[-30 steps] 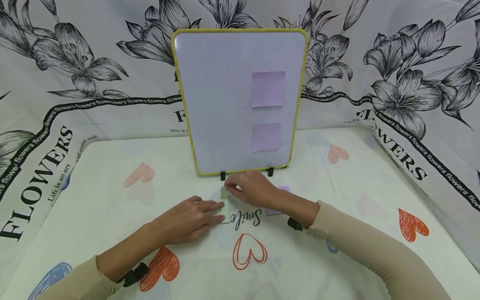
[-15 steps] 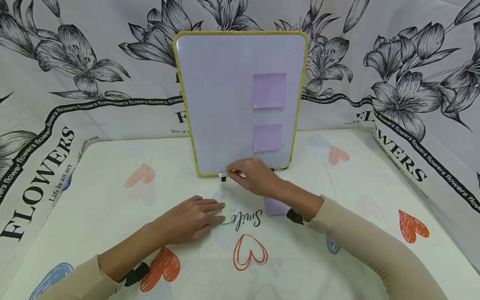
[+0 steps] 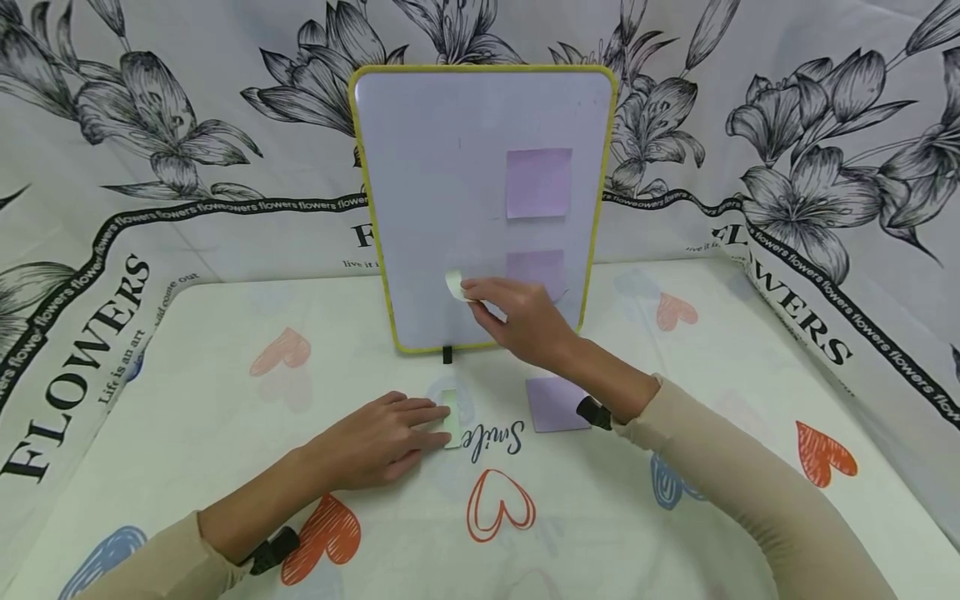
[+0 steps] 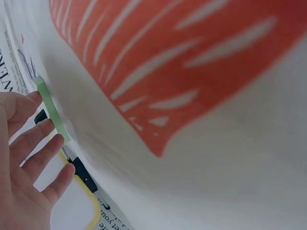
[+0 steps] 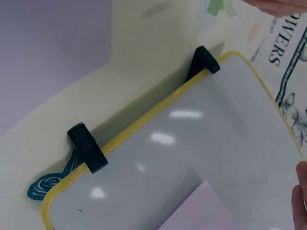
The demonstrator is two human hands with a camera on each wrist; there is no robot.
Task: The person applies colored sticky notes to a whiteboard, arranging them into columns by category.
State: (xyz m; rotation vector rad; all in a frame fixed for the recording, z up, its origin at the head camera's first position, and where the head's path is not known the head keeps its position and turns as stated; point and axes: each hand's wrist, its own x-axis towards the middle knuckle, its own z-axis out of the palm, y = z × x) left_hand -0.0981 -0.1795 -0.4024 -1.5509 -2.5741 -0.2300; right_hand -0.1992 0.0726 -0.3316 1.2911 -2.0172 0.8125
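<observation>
My right hand (image 3: 521, 321) pinches a small pale green sticky note (image 3: 453, 285) between thumb and fingertips. The note curls, in front of the lower part of the yellow-framed whiteboard (image 3: 427, 175). Two purple sticky notes (image 3: 538, 183) are stuck one above the other on the board's right side; the hand partly covers the lower one. On the table, the extended fingers of my left hand (image 3: 382, 440) rest on a narrow green sticky note pad (image 3: 452, 427), also seen in the left wrist view as a green strip (image 4: 52, 109) under the fingertips.
A purple sticky note pad (image 3: 553, 406) lies on the table below my right forearm. Black stand feet (image 5: 88, 148) hold the whiteboard's lower edge. A white cloth printed with hearts (image 3: 500, 505) covers the table, and a flower-printed cloth (image 3: 180, 142) hangs behind.
My right hand has peeled a note from the green pad and lifted it up in front of the whiteboard. The left hand has stayed on the pad.
</observation>
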